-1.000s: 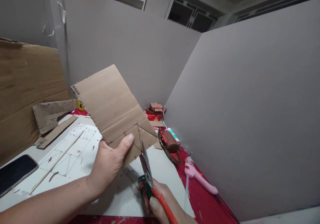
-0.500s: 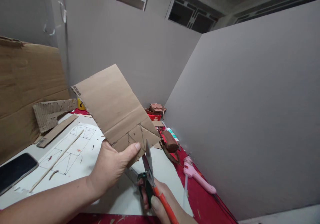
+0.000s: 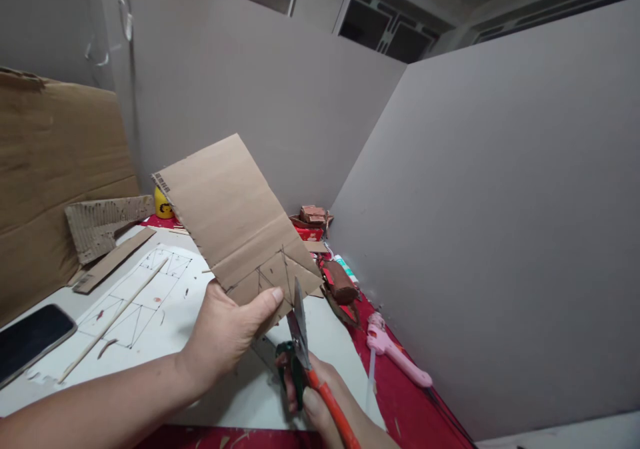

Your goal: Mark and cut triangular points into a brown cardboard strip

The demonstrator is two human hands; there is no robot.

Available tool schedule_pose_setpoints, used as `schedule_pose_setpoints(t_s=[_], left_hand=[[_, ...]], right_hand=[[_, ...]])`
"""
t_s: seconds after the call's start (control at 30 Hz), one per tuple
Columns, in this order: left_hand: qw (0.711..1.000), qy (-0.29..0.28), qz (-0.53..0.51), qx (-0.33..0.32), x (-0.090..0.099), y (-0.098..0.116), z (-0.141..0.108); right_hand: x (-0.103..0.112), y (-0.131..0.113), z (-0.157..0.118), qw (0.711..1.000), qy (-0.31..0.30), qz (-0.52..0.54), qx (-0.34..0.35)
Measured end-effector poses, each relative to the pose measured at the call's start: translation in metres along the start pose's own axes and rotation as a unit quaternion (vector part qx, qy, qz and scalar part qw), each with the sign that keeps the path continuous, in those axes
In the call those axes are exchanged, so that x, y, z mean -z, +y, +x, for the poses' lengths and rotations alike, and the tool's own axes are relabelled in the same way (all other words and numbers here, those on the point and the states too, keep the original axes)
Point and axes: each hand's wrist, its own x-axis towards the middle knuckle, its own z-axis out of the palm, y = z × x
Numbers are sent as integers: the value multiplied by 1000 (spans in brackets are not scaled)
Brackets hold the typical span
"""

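My left hand (image 3: 235,322) grips a brown cardboard piece (image 3: 230,202) by its lower edge, thumb on top and the other fingers hidden behind. The cardboard tilts up, and pencilled lines mark its lower part. In my right hand (image 3: 325,395) is a pair of scissors (image 3: 300,329), with one orange handle and one dark green grip. Their blades are parted around the lower right edge of the cardboard, beside the drawn lines and close to my left thumb.
A paper with drawn trusses (image 3: 145,302) lies at left under a thin wooden stick (image 3: 115,322). Nearby are a phone (image 3: 33,342), a cardboard strip (image 3: 115,262) and a large cardboard sheet (image 3: 55,189). A pink glue gun (image 3: 395,352) rests at right by the grey partition (image 3: 490,222).
The cardboard has shifted slightly right and down in view. Both hands and the scissors stay almost in the same place, blades still at the cardboard's edge.
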Motion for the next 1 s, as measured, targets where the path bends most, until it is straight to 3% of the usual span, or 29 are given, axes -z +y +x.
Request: schedule_pose_setpoints(t_s=[0.27,0.47,0.73,1.0], left_hand=[[999,-3,31,-12,0,-3,2],[999,1,35,-23,-2,-1,2],[999,6,25,-31,-3,-7,4],[999,15,15,-34,-3,-8,4]], right_hand=[[-3,-24,1,997,64,-27,-41],[1,-1,2,999,4,4,-39],[-1,6,-3,997,16,44,-64],[-17,51,-7,993,58,83,-56]])
